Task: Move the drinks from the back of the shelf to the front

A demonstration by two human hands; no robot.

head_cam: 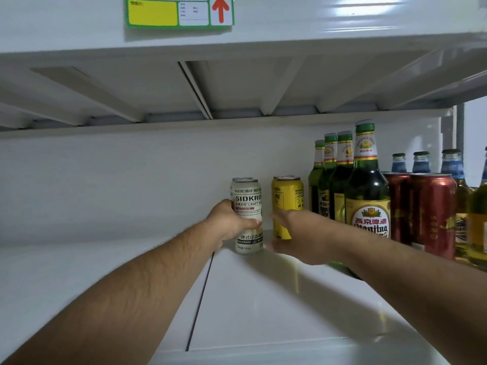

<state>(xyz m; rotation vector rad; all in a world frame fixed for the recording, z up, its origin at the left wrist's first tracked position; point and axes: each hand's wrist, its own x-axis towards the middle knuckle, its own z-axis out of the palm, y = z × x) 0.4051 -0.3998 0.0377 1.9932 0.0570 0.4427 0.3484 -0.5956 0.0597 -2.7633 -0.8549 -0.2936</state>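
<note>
Back-row cans getting pulled forward

The white can (247, 214), deep on the shelf (263, 299) at 12 o'clock, is wrapped by the left hand (232, 222); the right hand (292, 233) is spread wide toward the yellow can (287, 204) at 1 o'clock.

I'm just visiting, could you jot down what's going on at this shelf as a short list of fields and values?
place: white shelf, seen from a head camera
left hand: wrapped around the white can
right hand: open, reaching toward the yellow can, not gripping it
behind each can: a second matching can
right side: green bottles, red cans, blue-capped bottles
front of shelf: bare
above: yellow tag with a red arrow
</note>
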